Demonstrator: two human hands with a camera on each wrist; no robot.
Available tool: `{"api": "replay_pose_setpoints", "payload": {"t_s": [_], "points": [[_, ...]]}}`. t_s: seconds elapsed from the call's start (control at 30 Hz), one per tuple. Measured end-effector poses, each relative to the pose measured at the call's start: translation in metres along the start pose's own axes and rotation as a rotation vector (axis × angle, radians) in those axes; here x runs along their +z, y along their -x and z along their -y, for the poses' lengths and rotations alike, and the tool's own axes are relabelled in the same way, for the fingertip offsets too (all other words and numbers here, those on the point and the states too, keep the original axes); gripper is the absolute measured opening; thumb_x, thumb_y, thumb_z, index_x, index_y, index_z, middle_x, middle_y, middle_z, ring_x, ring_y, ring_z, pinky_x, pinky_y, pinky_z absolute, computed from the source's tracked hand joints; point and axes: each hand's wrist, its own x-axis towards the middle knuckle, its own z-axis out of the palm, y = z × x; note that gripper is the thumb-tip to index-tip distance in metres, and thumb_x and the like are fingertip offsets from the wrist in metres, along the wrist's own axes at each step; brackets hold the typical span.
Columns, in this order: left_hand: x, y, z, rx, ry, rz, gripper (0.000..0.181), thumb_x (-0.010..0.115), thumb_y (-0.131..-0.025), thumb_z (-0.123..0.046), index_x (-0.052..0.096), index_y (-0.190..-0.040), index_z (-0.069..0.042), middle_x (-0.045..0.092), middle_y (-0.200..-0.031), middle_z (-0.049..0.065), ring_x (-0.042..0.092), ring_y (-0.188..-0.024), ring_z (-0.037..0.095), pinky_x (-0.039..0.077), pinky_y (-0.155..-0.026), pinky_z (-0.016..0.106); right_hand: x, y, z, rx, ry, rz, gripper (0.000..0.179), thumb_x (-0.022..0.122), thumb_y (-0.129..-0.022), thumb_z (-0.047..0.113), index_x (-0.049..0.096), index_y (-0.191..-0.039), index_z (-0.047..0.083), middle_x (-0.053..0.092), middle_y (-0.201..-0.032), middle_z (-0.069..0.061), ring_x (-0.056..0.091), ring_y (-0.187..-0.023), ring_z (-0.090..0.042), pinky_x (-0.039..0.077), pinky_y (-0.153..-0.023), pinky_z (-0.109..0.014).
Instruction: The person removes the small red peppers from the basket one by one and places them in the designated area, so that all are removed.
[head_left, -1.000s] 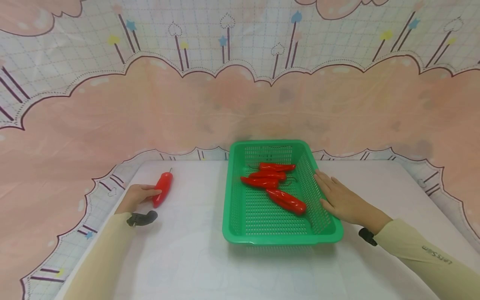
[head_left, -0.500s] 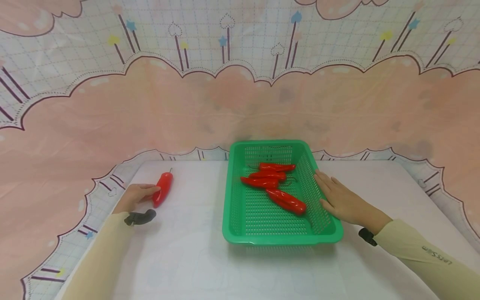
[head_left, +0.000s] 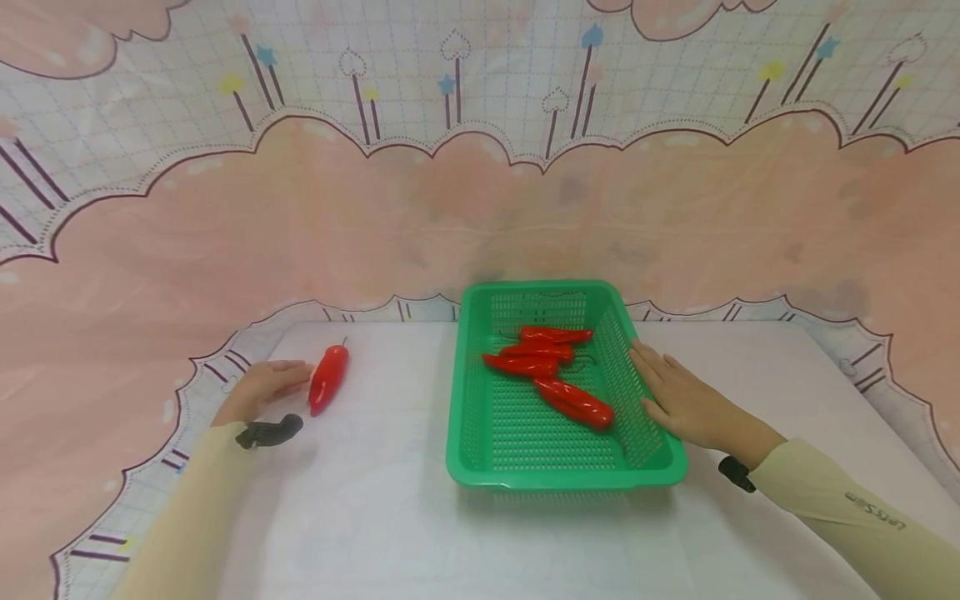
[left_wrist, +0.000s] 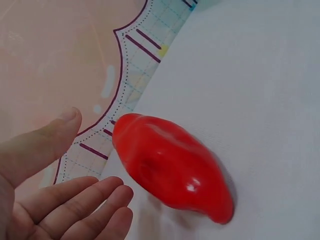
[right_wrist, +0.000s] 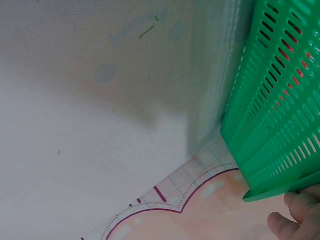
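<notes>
A glossy red pepper [head_left: 328, 380] with a thin stem lies on the table at the left. My left hand [head_left: 264, 387] is just left of it, fingers fairly straight; in the left wrist view the thumb and fingers are spread apart, and a gap shows between them and the pepper [left_wrist: 172, 162]. At the right, my right hand [head_left: 681, 400] rests with straight fingers on the right rim of a green plastic basket [head_left: 566, 479]. Inside the basket lie several red peppers [head_left: 573, 403]. Only a few right fingertips [right_wrist: 300, 207] show in the right wrist view, at the basket's rim.
The white table [head_left: 375, 500] runs up to a pink, candle-patterned cloth [head_left: 420, 225] behind and at the sides. Dark straps [head_left: 270, 432] sit on both wrists. The basket's slotted wall [right_wrist: 280, 100] fills the right of the right wrist view.
My left hand has let go of the red pepper and drawn back slightly to the left. The pepper stays on the table. My right hand keeps its place on the basket rim.
</notes>
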Motion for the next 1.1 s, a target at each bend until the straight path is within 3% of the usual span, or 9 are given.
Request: {"api": "replay_pose_setpoints", "payload": {"t_s": [0.17,0.37,0.63,0.73,0.87,0.97,1.03,1.1], "points": [[-0.007,0.001,-0.005,0.038,0.016,0.007,0.084,0.056,-0.086,-0.056,0.024,-0.149,-0.01,0.022,-0.155,0.017,0.024,-0.139,0.041,0.026,-0.109,0.062,0.002,-0.001,0.0,0.002,0.002,-0.001,0.065,0.044,-0.093,0.023,0.02,-0.145,-0.008,0.018,-0.154,-0.025,0.021,-0.141,-0.042,0.022,-0.112,-0.059],[-0.017,-0.001,-0.01,0.166,-0.003,0.014,0.078,0.056,-0.089,-0.049,0.028,-0.146,-0.003,0.026,-0.153,0.021,0.026,-0.138,0.042,0.024,-0.111,0.06,0.002,0.0,-0.001,-0.011,0.005,-0.015,0.064,0.044,-0.093,0.022,0.02,-0.145,-0.009,0.018,-0.154,-0.026,0.021,-0.14,-0.042,0.023,-0.112,-0.059],[-0.029,0.002,-0.02,0.296,-0.026,0.079,0.067,0.052,-0.094,-0.041,0.031,-0.145,-0.002,0.028,-0.151,0.022,0.03,-0.137,0.04,0.024,-0.112,0.058,0.002,0.0,-0.001,-0.019,0.012,-0.023,0.064,0.045,-0.093,0.022,0.021,-0.144,-0.009,0.019,-0.153,-0.026,0.023,-0.14,-0.042,0.024,-0.112,-0.059],[-0.033,0.005,-0.026,0.332,-0.028,0.077,0.064,0.051,-0.095,-0.04,0.034,-0.143,-0.002,0.033,-0.151,0.018,0.045,-0.13,0.02,0.027,-0.112,0.052,0.001,0.0,0.0,-0.023,0.016,-0.022,0.064,0.044,-0.093,0.021,0.022,-0.144,-0.01,0.019,-0.153,-0.026,0.023,-0.14,-0.043,0.023,-0.112,-0.058],[-0.037,0.011,-0.035,0.355,-0.01,0.086,0.061,0.051,-0.095,-0.039,0.037,-0.142,-0.003,0.05,-0.136,-0.009,0.05,-0.106,-0.013,0.025,-0.113,0.052,-0.002,0.0,0.001,-0.023,0.02,-0.015,0.063,0.043,-0.093,0.021,0.022,-0.144,-0.01,0.019,-0.153,-0.026,0.022,-0.14,-0.043,0.022,-0.113,-0.057],[-0.039,0.015,-0.042,0.365,-0.004,0.09,0.06,0.052,-0.095,-0.038,0.038,-0.142,-0.005,0.051,-0.126,-0.02,0.05,-0.101,-0.018,0.026,-0.112,0.049,-0.003,0.0,0.002,-0.023,0.017,-0.014,0.063,0.043,-0.093,0.021,0.022,-0.143,-0.01,0.019,-0.153,-0.026,0.022,-0.14,-0.043,0.022,-0.113,-0.058],[-0.04,0.018,-0.047,0.362,-0.03,0.081,0.059,0.052,-0.094,-0.04,0.039,-0.143,-0.008,0.049,-0.135,-0.012,0.05,-0.105,-0.015,0.029,-0.111,0.044,-0.003,0.0,0.002,-0.022,0.014,-0.013,0.062,0.043,-0.093,0.021,0.022,-0.143,-0.01,0.019,-0.153,-0.026,0.022,-0.14,-0.043,0.022,-0.113,-0.058],[-0.04,0.02,-0.052,0.363,-0.056,0.072,0.059,0.052,-0.094,-0.041,0.04,-0.143,-0.011,0.042,-0.146,0.0,0.051,-0.115,-0.004,0.032,-0.109,0.04,-0.003,0.0,0.002,-0.022,0.013,-0.011,0.063,0.043,-0.093,0.021,0.022,-0.143,-0.01,0.019,-0.153,-0.026,0.022,-0.14,-0.043,0.022,-0.113,-0.058]]}}
